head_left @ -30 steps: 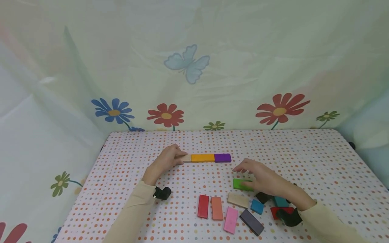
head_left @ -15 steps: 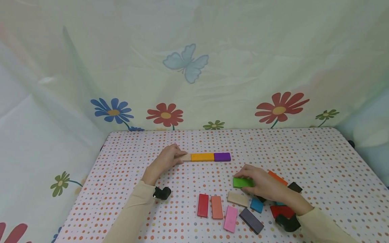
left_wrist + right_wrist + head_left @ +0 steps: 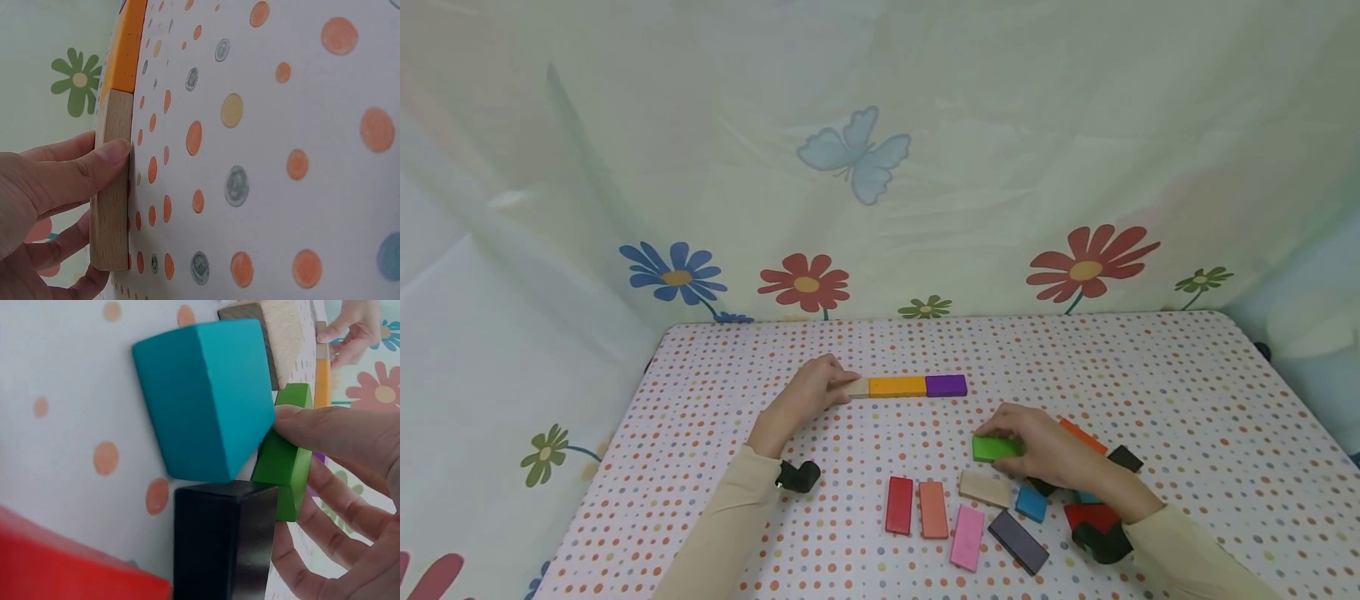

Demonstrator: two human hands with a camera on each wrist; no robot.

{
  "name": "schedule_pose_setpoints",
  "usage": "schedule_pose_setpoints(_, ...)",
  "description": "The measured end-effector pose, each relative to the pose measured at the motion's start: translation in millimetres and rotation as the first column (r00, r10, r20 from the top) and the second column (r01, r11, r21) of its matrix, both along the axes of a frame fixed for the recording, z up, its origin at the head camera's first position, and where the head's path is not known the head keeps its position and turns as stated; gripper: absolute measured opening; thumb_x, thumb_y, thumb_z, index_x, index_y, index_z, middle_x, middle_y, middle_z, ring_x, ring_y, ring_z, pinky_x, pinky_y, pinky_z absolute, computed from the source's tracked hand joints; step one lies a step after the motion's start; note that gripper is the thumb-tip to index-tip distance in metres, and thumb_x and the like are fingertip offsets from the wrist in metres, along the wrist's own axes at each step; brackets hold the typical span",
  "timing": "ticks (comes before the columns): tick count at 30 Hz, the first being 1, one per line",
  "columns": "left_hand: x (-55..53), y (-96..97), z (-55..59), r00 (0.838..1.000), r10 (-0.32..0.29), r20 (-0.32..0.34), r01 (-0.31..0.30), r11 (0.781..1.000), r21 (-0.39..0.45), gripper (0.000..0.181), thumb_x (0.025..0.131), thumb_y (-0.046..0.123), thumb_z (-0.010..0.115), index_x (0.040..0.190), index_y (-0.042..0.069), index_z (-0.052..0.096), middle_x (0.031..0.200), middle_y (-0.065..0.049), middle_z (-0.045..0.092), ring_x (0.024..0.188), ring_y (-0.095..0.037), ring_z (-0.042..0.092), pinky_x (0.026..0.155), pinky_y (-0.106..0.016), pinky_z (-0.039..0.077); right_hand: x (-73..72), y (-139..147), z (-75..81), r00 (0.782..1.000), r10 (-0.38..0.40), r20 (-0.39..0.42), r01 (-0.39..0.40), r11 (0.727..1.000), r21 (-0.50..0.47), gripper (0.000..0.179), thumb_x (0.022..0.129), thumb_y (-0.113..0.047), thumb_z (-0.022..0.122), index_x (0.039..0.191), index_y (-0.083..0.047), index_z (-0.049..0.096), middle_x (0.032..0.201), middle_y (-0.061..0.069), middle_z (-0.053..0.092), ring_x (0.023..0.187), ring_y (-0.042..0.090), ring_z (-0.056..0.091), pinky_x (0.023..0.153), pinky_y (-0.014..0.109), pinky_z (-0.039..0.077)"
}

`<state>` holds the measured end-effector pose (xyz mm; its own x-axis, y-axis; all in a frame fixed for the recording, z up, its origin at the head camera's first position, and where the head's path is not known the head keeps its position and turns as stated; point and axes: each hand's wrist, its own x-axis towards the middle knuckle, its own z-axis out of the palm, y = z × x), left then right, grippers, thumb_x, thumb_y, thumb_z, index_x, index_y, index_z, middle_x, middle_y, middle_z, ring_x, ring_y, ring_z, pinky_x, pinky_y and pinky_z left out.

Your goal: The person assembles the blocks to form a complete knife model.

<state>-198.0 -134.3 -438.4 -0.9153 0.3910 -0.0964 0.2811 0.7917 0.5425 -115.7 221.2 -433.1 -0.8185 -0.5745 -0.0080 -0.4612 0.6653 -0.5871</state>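
My left hand grips a plain wooden block between thumb and fingers at the left end of a row. Its end touches an orange-yellow block, and a purple block forms the row's right end. Nearer on the right, my right hand pinches a green block, thumb on the near long side and fingers on the far side. In the right wrist view, a blue block and a black block lie close beside the green one.
Loose blocks lie near the front: red, salmon, pink, dark grey and beige. Under and around the right forearm are an orange block, another red block and a black block.
My right hand has come down and closed its fingers on the green block, which stays in place. My left hand keeps its hold on the wooden block. The view shifts slightly.
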Motion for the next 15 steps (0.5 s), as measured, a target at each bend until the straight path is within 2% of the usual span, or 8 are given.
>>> schedule_pose_setpoints(7,-1.9,2.0,-0.9,1.0,0.0,-0.004,0.0,1.0,0.002,0.04,0.09,0.008,0.081,0.13,0.007,0.074,0.104,-0.004,0.063,0.09,-0.018,0.054,0.078,-0.031,0.046,-2.2,1.2,-0.7,1.0,-0.01,-0.015,0.01,1.0,0.008,0.039,0.08,-0.008,0.09,0.117,-0.008,0.077,0.106,-0.004,0.069,0.095,0.012,0.063,0.082,0.034,0.056)
schedule_pose_setpoints(15,-0.4,0.9,-1.8,1.0,-0.006,-0.012,0.005,0.999,-0.037,0.041,0.091,0.009,0.081,0.132,0.008,0.074,0.107,-0.005,0.063,0.094,-0.019,0.054,0.082,-0.032,0.046,-6.6,8.2,0.3,0.998,-0.011,0.054,0.015,0.997,-0.079,0.037,0.083,-0.008,0.088,0.118,-0.007,0.076,0.104,-0.003,0.066,0.091,0.01,0.06,0.075,0.029,0.054)
